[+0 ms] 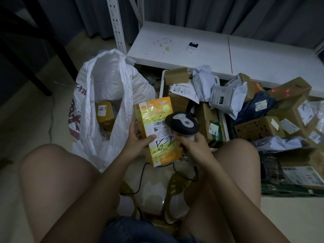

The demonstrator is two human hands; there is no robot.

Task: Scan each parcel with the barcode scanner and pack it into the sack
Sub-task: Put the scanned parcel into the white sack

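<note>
The left hand (140, 141) grips a yellow parcel (157, 127); the right hand (192, 144) grips the scanner (182, 122). Left, the open sack (98, 95) holds a brown box (105, 114).

There is one view only, from a wide-angle camera on the person's head. It looks forward and steeply down over the seated person's knees (57, 174) to the floor (26, 123). Both hands sit close, mid-frame. The far edge takes in a low white shelf (175, 50) and curtains (228, 13). Edges bend and darken.
</note>
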